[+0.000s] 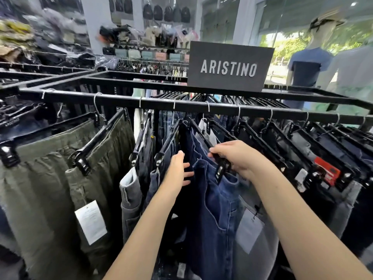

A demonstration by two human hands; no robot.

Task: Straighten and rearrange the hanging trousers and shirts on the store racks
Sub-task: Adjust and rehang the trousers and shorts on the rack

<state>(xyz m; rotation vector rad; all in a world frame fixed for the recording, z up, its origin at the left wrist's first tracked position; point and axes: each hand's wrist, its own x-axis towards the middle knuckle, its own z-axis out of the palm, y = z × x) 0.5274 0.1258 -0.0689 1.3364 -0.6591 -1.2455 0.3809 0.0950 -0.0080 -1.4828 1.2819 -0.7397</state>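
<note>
Right hand (238, 156): fingers (217, 151) curled over the black bar of a clip hanger (212, 150), gripping it near its front clip (221, 170). That hanger carries the dark blue jeans (214, 203), which hang straight down below the fingers; its metal hook sits on the black rack rail (181, 105) above and beyond them.

Left hand (178, 168): fingers (186, 175) straight and loosely spread, not gripping anything, reaching into the dark gap just left of the blue jeans. Fingertips touch or nearly touch the jeans' left edge; cannot tell which.

Immediately left of the left fingers: a hanger with dark grey-blue jeans (155, 178), then grey jeans (131, 190) with the waistband folded outward. Further left, well apart from the fingers, two pairs of olive green trousers (105, 158) on clip hangers, the nearer one with a white paper tag (90, 222) dangling.

Right of the right fingers: a close-packed row of dark jeans on black hangers (302, 156), angled along the rail; one bears a red label (327, 172). A pale tag (249, 231) hangs on the grey pair just beside the right forearm.

Beyond the fingers, on top of the rack frame, a black sign (230, 67) reads ARISTINO. Far right background: mannequin in a blue T-shirt (306, 65). Back wall shelves hold bags, blurred.
</note>
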